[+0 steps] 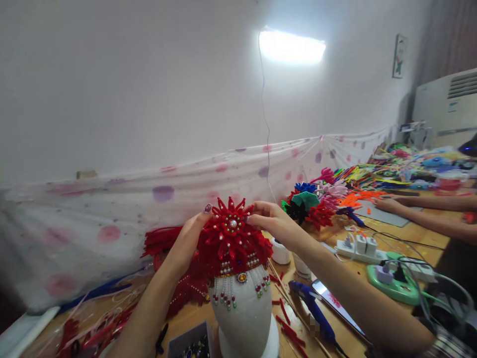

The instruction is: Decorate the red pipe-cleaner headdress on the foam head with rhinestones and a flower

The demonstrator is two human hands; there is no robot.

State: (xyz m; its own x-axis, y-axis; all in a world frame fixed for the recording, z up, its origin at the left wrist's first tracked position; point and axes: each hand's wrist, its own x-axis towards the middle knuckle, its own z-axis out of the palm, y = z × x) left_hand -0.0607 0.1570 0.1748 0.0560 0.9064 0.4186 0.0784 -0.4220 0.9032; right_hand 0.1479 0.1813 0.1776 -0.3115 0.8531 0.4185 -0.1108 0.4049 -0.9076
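A white foam mannequin head (244, 318) stands upright at the lower middle, wearing a red headdress (219, 253) with pearl strands and bead tassels hanging over its front. On top is a red flower (233, 223) with a pearl centre and white-tipped petals. My left hand (190, 236) is at the flower's left side, thumb near the petals, its other fingers hidden behind the headdress. From the right, my right hand (270, 219) pinches the flower's edge between thumb and fingers.
A blue glue gun (315, 311) and a phone (337, 308) lie right of the head, near power strips (395, 286). Red stems lie around; a box of beads (190, 343) is in front. Another person's hands (391, 205) work at the right beside colourful stems.
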